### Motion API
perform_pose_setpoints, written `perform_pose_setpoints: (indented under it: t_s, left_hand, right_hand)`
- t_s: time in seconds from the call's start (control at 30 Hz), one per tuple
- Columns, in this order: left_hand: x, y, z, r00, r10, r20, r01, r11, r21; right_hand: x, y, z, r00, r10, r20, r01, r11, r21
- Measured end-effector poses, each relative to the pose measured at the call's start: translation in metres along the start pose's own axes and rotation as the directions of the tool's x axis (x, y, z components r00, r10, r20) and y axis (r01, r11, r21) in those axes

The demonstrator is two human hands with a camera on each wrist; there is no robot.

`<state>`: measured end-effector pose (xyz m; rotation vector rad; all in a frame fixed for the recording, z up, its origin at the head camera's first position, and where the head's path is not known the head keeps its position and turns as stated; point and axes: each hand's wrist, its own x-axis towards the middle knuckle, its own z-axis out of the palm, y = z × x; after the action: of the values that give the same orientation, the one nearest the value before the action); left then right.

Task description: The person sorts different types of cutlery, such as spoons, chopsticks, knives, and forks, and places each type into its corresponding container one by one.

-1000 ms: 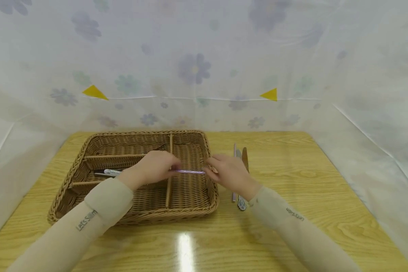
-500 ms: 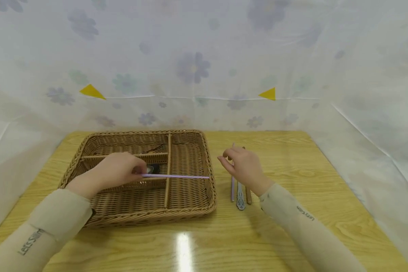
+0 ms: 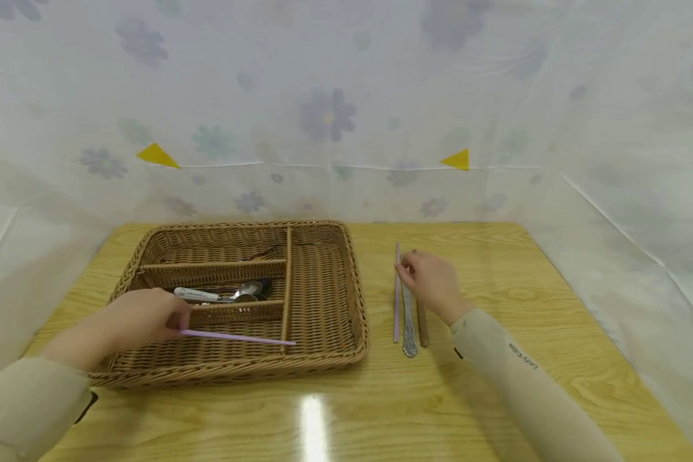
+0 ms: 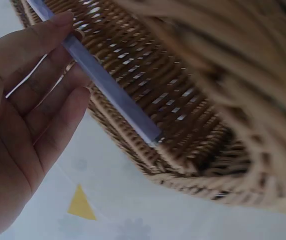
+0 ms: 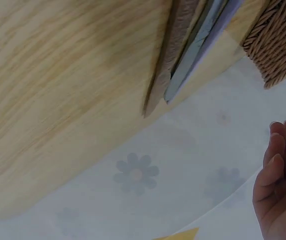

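Observation:
My left hand (image 3: 129, 317) pinches a purple chopstick (image 3: 237, 336) near one end, over the front left compartment of a wicker basket (image 3: 225, 377). In the left wrist view, thumb and fingertips meet on the chopstick (image 4: 113, 95) above the weave. To the right of the basket, a second purple chopstick (image 3: 396, 314), a silver knife (image 3: 409, 337) with an ornate handle and a brown knife (image 3: 422, 330) lie side by side. Over their far ends hovers my right hand (image 3: 436, 285). Its fingers (image 5: 275, 145) are loosely bent and hold nothing in the right wrist view.
Spoons (image 3: 247, 290), one with a white handle (image 3: 196, 295), lie in the basket's middle left compartment. Dark cutlery (image 3: 264, 253) shows in the back one. Wicker dividers (image 3: 287, 289) separate the compartments. A flowered white sheet (image 3: 329, 115) encloses the wooden table (image 3: 485, 385).
My left hand has carried the chopstick left and toward the front of the basket. My right hand has let go of it and moved right, over the knives.

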<state>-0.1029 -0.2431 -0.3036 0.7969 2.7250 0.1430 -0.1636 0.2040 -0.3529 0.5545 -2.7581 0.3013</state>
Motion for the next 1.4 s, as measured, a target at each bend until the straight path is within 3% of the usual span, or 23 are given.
perform_pose_setpoints:
  t_s: [0.3, 0.43, 0.63, 0.8, 1.07, 1.23, 1.3, 1.4]
  left_hand:
    - [-0.008, -0.02, 0.017, 1.0, 0.001, -0.001, -0.001, 0.999, 0.039]
    - [-0.009, -0.022, 0.027, 1.0, -0.007, -0.001, 0.007, 0.999, 0.034]
    - [-0.006, -0.018, 0.039, 0.998, -0.038, -0.05, 0.04, 0.998, 0.039]
    - [-0.003, -0.016, 0.039, 0.997, -0.076, -0.011, 0.076, 0.997, 0.009]
    - [0.004, -0.004, 0.028, 0.997, -0.077, -0.014, 0.078, 0.997, 0.024]
    - [0.008, 0.003, 0.021, 0.997, -0.059, -0.052, 0.061, 0.998, 0.021]
    - [0.01, 0.006, 0.018, 0.996, -0.051, -0.074, 0.053, 0.998, 0.023]
    - [0.012, 0.009, 0.015, 0.994, -0.037, -0.101, 0.04, 0.999, 0.03]
  right_hand:
    - [-0.003, 0.008, 0.006, 0.997, 0.047, 0.066, -0.048, 0.999, 0.007]
    - [-0.003, 0.008, 0.01, 0.981, 0.083, 0.174, -0.082, 0.997, -0.015]
    - [-0.009, 0.004, 0.02, 0.923, 0.124, 0.364, -0.119, 0.992, -0.037]
    - [-0.016, -0.006, 0.032, 0.848, 0.183, 0.498, -0.204, 0.979, -0.013]
    - [-0.014, -0.016, 0.04, 0.787, 0.297, 0.54, -0.324, 0.945, -0.048]
    - [-0.009, -0.019, 0.038, 0.715, 0.377, 0.589, -0.437, 0.898, -0.044]
    - [-0.009, -0.017, 0.039, 0.71, 0.387, 0.588, -0.474, 0.881, -0.008]
    - [-0.011, -0.013, 0.04, 0.733, 0.372, 0.569, -0.513, 0.852, 0.105]
